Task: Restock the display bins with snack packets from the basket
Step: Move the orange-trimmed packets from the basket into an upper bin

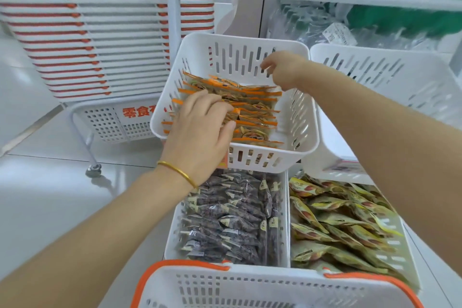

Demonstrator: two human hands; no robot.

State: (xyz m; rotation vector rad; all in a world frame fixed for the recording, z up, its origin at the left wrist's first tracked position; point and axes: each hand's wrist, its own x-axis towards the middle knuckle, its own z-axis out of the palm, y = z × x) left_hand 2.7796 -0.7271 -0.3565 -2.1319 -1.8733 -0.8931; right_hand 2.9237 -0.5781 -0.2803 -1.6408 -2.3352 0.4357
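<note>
Orange-edged snack packets half-fill the white slotted bin at frame centre, the left hand gripping their near rows and the blurred right hand at the far end with its grip unreadable, while the upper-right bin looks unfilled and the bottom-edge basket hides its contents.

Single head-worn wide-angle view. Faces forward and down, over both forearms. Close range: left hand, right hand at white slotted plastic bin of orange-edged snack packets, mid-frame. White plastic basket with orange rim cut by bottom frame edge.
</note>
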